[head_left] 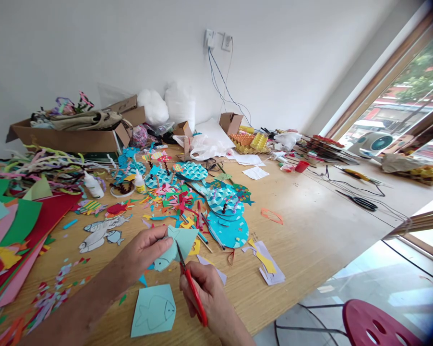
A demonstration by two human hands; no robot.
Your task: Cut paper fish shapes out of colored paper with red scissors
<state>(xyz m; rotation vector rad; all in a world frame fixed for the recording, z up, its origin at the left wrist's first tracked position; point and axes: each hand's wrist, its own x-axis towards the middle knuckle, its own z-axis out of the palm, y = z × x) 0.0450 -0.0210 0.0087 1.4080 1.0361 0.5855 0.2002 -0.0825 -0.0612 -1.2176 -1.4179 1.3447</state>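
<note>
Pinched in my left hand (152, 250) is a piece of light blue paper (186, 238) with a fish drawn on it, partly cut. My right hand (205, 292) is closed on red-handled scissors (195, 294), whose blades meet the paper's edge beside my left fingertips. Below the hands, a light blue sheet (153, 310) with a pencilled fish lies flat on the table. Cut-out fish shapes (100, 231) lie to the left of my left hand. Purple and yellow paper scraps (269, 263) are to the right of my right hand.
Blue painted discs (228, 229), pens (212, 230) and coloured scraps lie beyond my hands. Glue bottles (93, 185) and stacked coloured paper (47, 221) are on the left. Black scissors (360, 200) and cables lie far right. A red chair (382, 323) stands beyond the table's edge (319, 284).
</note>
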